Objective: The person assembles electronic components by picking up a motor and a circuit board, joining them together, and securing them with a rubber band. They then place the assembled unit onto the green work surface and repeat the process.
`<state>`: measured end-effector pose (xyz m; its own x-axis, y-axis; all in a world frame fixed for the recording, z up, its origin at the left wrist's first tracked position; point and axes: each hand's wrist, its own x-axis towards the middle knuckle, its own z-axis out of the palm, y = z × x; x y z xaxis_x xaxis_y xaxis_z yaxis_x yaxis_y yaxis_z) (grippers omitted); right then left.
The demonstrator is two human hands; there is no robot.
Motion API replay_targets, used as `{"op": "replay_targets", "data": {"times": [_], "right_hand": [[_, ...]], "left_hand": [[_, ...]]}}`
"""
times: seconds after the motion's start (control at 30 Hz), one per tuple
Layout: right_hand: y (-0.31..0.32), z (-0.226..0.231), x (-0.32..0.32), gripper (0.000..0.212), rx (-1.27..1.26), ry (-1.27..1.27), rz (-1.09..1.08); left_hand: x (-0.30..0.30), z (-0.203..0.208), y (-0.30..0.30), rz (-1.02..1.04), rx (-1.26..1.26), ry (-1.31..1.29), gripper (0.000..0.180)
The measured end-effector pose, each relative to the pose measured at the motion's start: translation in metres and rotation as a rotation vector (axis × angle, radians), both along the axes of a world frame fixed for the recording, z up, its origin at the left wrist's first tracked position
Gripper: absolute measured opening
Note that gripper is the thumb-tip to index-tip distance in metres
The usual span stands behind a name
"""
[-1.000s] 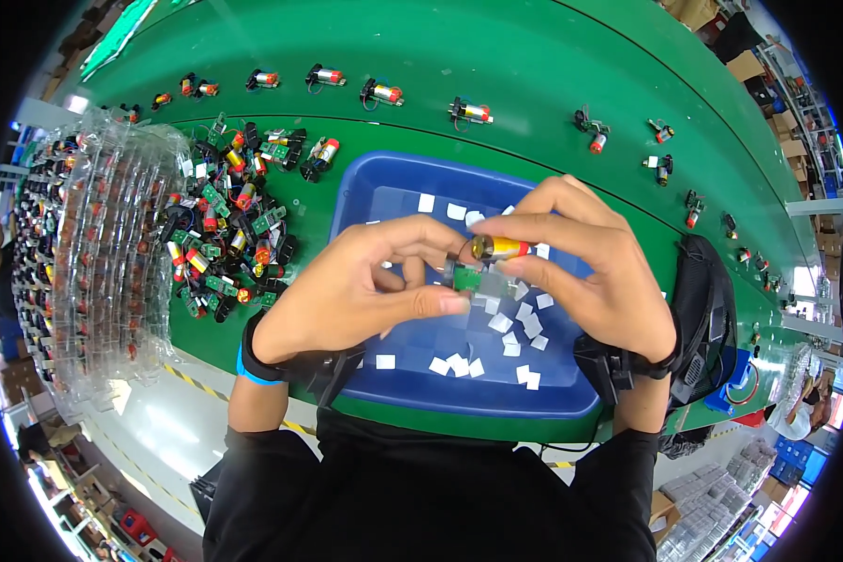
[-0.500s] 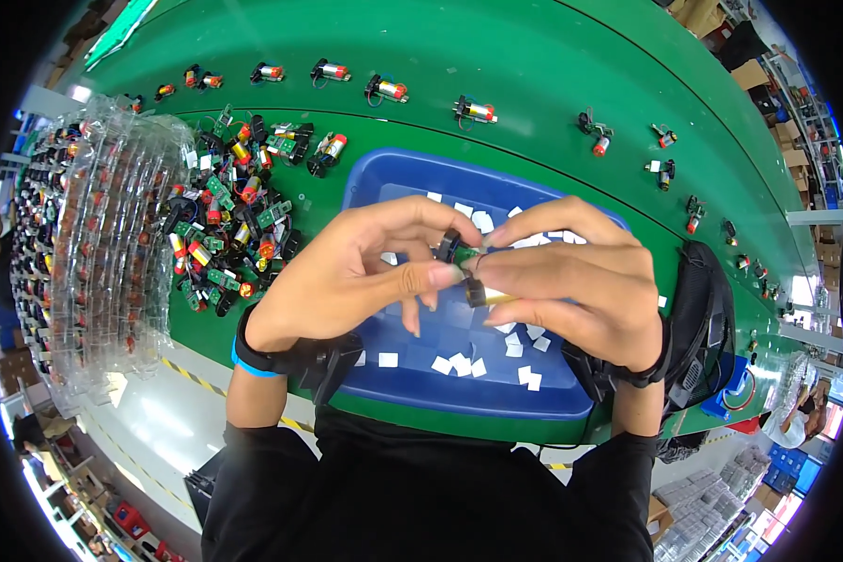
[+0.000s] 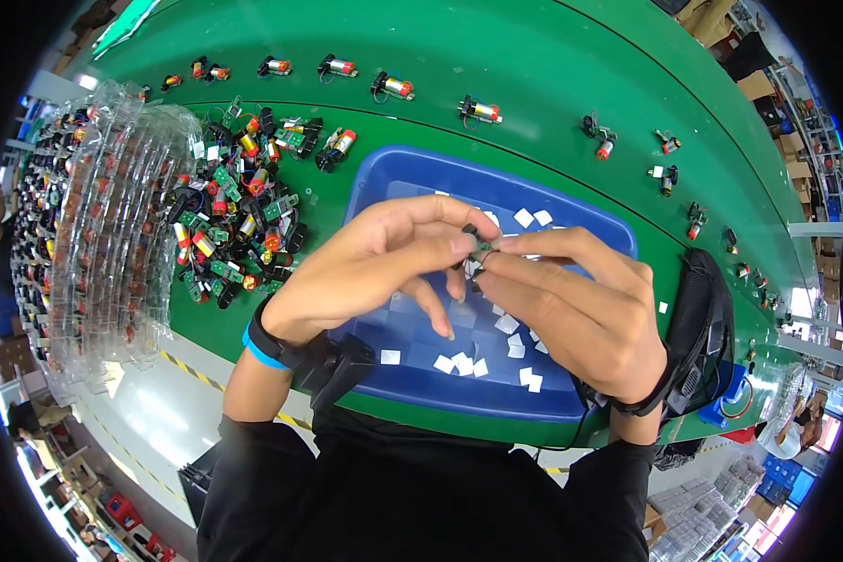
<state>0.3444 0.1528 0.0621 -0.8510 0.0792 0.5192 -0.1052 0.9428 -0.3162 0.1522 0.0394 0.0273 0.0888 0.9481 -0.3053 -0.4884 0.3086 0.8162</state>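
Observation:
Above a blue tray (image 3: 421, 170), both hands hold one small battery-and-circuit-board assembly (image 3: 479, 251). A bit of its green board and some dark parts show; the rest is hidden by fingers. My left hand (image 3: 370, 262) pinches it between thumb and index finger, the other fingers loosely bent below. From the other side, the fingertips of my right hand (image 3: 585, 314) close on it. White square pieces (image 3: 461, 363) lie scattered in the tray under the hands. Whether one of them is between the fingers is too small to make out.
Left of the tray is a heap of similar assemblies (image 3: 244, 211), beside stacked clear plastic trays (image 3: 112, 244) filled with more. Single assemblies (image 3: 480, 110) stand spaced along the green surface (image 3: 534, 56) beyond. A black bag (image 3: 701, 323) sits to the right.
The held assembly has turned, so its light cylindrical part no longer shows below my right fingers. My right hand has dipped slightly; both hands keep their grip.

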Motion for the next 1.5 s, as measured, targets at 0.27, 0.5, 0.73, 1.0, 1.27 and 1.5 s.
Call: {"op": "replay_targets", "data": {"times": [0.27,0.5,0.73,1.0,1.27,1.5], "right_hand": [[-0.001,-0.004,0.000,0.026,-0.041,0.012,-0.073],[-0.004,-0.008,-0.001,0.026,-0.073,0.051,-0.184],[-0.002,-0.004,0.002,0.026,-0.147,0.060,-0.232],[-0.007,-0.003,0.004,0.025,-0.138,0.074,-0.190],[-0.002,0.009,0.001,0.025,-0.177,0.184,-0.133],[-0.007,-0.001,0.007,0.026,-0.598,0.043,-0.156]], "left_hand": [[0.008,-0.007,-0.003,0.024,0.102,0.080,0.036],[0.015,-0.016,-0.003,0.037,0.120,0.074,0.040],[0.031,-0.004,-0.008,0.170,0.263,0.247,0.039],[0.018,0.007,-0.007,0.026,0.094,0.275,0.038],[0.028,-0.004,-0.009,0.212,0.280,0.055,0.032],[0.036,-0.008,-0.008,0.340,0.508,0.012,0.027]]}}
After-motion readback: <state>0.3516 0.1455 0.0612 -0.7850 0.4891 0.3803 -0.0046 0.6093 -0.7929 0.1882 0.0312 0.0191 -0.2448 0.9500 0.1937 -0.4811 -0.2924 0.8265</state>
